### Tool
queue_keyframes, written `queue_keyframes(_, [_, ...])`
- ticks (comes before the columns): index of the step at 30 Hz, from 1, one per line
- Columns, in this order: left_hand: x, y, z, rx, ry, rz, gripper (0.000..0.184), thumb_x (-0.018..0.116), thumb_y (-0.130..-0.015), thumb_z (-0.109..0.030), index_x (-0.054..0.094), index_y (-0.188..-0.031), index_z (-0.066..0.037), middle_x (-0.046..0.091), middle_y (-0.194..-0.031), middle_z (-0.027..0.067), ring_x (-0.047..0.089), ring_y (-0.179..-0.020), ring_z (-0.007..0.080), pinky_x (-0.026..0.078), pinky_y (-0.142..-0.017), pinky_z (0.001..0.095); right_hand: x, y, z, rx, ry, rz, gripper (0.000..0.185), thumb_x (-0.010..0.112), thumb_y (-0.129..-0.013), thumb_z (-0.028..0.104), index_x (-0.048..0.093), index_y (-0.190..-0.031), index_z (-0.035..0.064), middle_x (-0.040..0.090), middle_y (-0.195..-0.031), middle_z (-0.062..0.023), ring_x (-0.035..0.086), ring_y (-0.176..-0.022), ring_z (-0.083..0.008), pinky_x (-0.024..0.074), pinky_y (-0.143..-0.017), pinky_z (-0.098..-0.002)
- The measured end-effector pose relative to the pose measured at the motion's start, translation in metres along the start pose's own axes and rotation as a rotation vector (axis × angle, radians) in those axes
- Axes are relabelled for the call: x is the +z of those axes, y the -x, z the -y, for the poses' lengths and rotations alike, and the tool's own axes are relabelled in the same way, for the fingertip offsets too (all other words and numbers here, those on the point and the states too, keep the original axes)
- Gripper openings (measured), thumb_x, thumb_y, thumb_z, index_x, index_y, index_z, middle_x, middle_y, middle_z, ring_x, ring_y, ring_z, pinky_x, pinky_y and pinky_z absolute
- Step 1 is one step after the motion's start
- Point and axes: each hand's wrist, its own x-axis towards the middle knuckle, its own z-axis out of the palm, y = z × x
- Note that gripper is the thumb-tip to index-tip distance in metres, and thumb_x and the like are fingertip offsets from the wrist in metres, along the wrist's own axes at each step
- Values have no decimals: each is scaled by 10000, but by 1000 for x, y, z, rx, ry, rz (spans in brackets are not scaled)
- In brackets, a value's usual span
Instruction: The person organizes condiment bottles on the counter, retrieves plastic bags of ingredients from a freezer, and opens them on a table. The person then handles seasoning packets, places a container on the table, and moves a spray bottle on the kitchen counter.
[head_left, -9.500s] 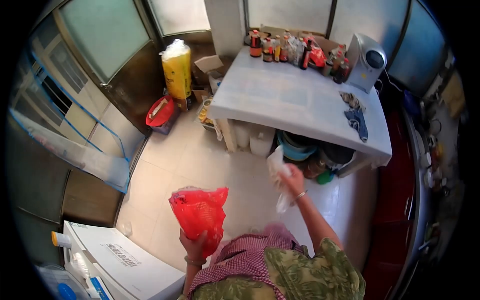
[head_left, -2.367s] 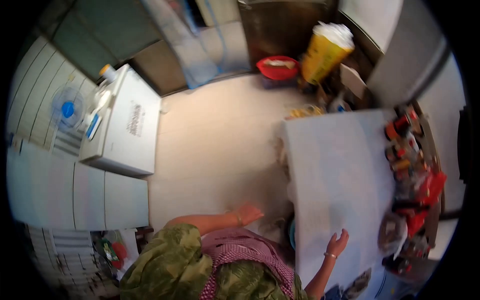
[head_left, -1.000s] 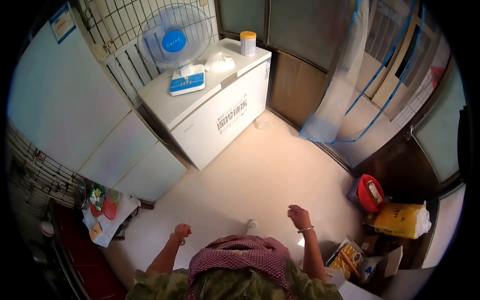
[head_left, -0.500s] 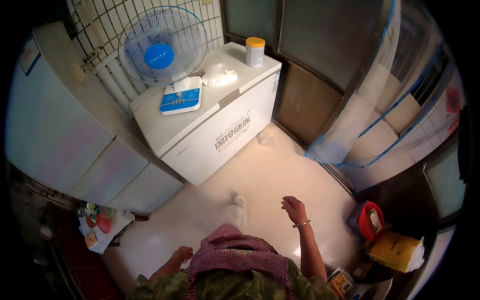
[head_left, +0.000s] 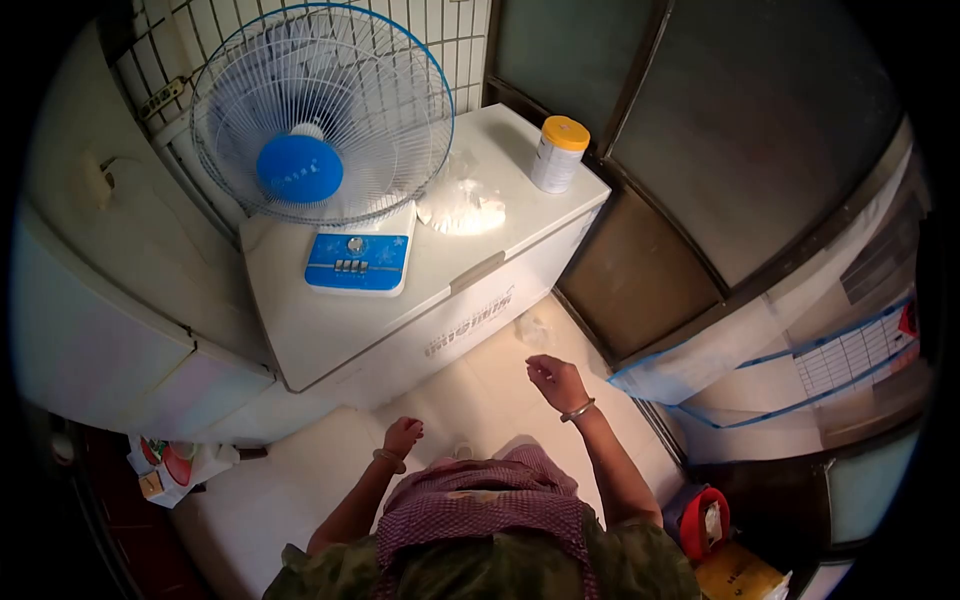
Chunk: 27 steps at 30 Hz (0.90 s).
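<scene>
My right hand (head_left: 556,382) is in the air over the floor in front of the chest freezer (head_left: 400,325). Its fingers are loosely bent with nothing held, and a bracelet circles the wrist. Lower and to the left, my left hand (head_left: 403,437) hangs beside my body, also empty with loosely bent fingers. Neither hand touches anything. On the white freezer lid stand a blue-and-white electric fan (head_left: 300,168), a clear plastic bag with white contents (head_left: 465,208) and a can with a yellow lid (head_left: 560,155).
A white refrigerator (head_left: 130,340) is at the left. Dark-framed glass doors (head_left: 660,240) and a blue-edged curtain (head_left: 690,375) are at the right. A red bucket (head_left: 703,522) and a yellow bag (head_left: 740,573) lie low right. A small plastic bag (head_left: 534,328) rests on the floor (head_left: 470,385).
I have come closer to the freezer, and the fan looks larger. My left hand has risen forward from my side; my right hand has moved slightly up and left in view.
</scene>
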Motion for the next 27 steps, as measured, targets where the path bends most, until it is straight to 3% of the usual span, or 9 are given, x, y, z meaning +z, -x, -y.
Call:
queue_keyframes(4, [14,-21,-96,63,243,-19,259,568,-947,-239,617,-1076,-21,685,-978,74,682,-853,154,516,-714,272,-20,-119,11,-280,54,-103,200,679,-835,89,675,-1020,15,699,-899,-113,675,-732,-188,543,-671,-292])
queue_keyframes(8, [28,-59,-177,101,355,-82,260,543,-970,-242,588,-1122,-36,679,-998,78,684,-871,164,524,-732,282,-18,-250,23,-377,244,-281,368,711,-778,148,628,-1123,52,654,-1055,-167,607,-976,-343,500,-861,-413])
queue_keyframes(11, [34,-107,-241,144,482,-88,272,514,-989,-253,569,-1145,-37,675,-1002,91,684,-885,181,530,-738,290,3,-352,23,-594,315,-400,395,718,-757,140,616,-1130,61,645,-1062,-172,586,-977,-357,500,-852,-412])
queue_keyframes(14, [43,-146,-334,242,438,-177,374,506,-991,-357,539,-1186,-40,660,-1041,121,681,-905,214,538,-746,311,41,-430,-5,-603,336,-207,288,705,-742,123,636,-1018,76,644,-966,-131,589,-904,-334,507,-790,-416])
queue_keyframes(20, [47,-252,-430,-116,881,-220,592,570,-914,-531,505,-1184,-9,649,-1007,143,673,-857,246,545,-740,331,8,-434,-3,-746,136,256,77,651,-739,89,624,-810,103,615,-821,-63,587,-802,-289,504,-695,-409])
queue_keyframes(23, [43,-307,-398,-188,982,-194,524,589,-920,-462,511,-1145,4,623,-995,136,655,-840,236,550,-712,345,-3,-446,-18,-747,105,386,97,659,-749,99,635,-842,105,618,-824,-64,595,-807,-285,509,-696,-387])
queue_keyframes(25, [54,-321,-377,-16,616,-410,328,557,-922,-264,515,-1133,-16,608,-926,106,638,-787,229,557,-678,351,-12,-464,-17,-749,127,331,144,693,-743,126,642,-874,96,620,-828,-65,605,-811,-270,513,-691,-370])
queue_keyframes(26, [59,-325,-371,40,657,-471,293,543,-914,-217,514,-1128,-18,610,-906,104,639,-778,229,558,-673,353,-21,-476,-9,-514,-62,211,284,765,-695,158,639,-933,69,623,-1034,-99,594,-972,-291,503,-804,-393])
queue_keyframes(27, [66,-327,-371,59,636,-534,273,530,-907,-178,508,-1123,-12,611,-889,105,636,-744,226,554,-637,349,-22,-494,-2,-618,8,106,354,787,-671,159,640,-977,60,569,-1175,-115,547,-1078,-317,472,-880,-415])
